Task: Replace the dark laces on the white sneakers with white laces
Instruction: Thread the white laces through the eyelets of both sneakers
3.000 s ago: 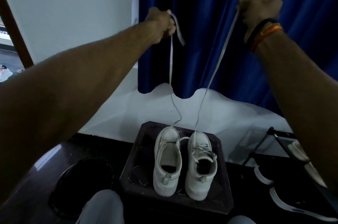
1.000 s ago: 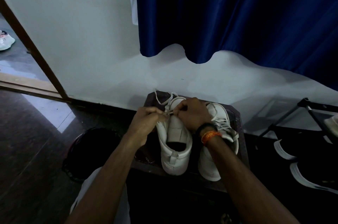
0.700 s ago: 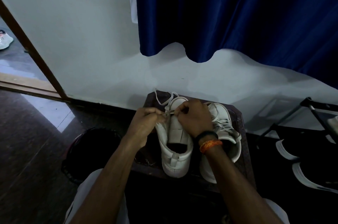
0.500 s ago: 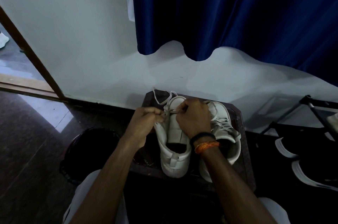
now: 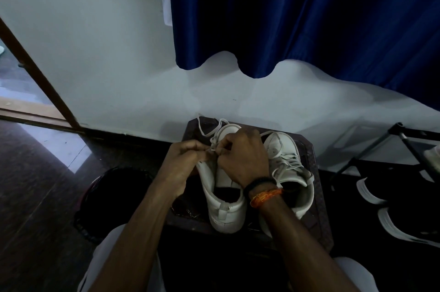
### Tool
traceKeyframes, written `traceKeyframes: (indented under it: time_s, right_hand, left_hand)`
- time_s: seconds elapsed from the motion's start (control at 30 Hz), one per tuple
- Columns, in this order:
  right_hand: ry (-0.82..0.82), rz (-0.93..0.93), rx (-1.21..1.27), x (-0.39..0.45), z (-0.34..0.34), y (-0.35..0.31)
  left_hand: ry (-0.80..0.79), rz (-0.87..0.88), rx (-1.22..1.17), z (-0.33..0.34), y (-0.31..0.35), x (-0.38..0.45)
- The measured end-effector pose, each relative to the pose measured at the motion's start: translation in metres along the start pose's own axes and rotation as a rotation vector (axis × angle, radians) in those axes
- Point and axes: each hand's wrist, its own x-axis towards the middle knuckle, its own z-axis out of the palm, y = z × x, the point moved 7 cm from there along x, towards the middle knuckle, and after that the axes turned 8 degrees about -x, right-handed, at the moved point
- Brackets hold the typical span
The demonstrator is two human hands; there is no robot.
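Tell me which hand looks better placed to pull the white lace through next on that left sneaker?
Probably the right hand: it lies over the left sneaker with its fingertips pinching the white lace at the eyelets. The left hand pinches the lace from the side, seemingly steadying it.

Dim room; daylight from doorway (image 5: pixel 14 72) at left, glare patch on floor (image 5: pixel 59 146); wide-angle bending at edges.

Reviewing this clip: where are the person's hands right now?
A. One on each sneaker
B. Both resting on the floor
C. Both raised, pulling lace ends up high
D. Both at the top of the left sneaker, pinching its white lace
D: the left hand and right hand meet over the left sneaker, pinching the white lace; the right sneaker is untouched.
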Motion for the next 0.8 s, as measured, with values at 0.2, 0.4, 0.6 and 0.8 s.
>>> traceKeyframes:
  time_s: [0.2, 0.4, 0.6, 0.8]
  right_hand:
    - [0.040, 0.013, 0.018, 0.003, 0.001, 0.001]
    - [0.071, 0.012, -0.051, -0.003, -0.005, 0.007]
    - [0.083, 0.036, -0.087, -0.007, -0.008, 0.005]
    - [0.052, 0.079, 0.055, -0.003, 0.000, 0.016]
  left_hand:
    - [-0.017, 0.025, 0.034, 0.001, 0.003, -0.001]
    - [-0.096, -0.074, -0.010, 0.004, -0.001, 0.006]
    - [-0.297, 0.025, 0.263, 0.012, 0.012, 0.015]
    - [-0.367, 0.038, 0.324, 0.011, 0.015, 0.024]
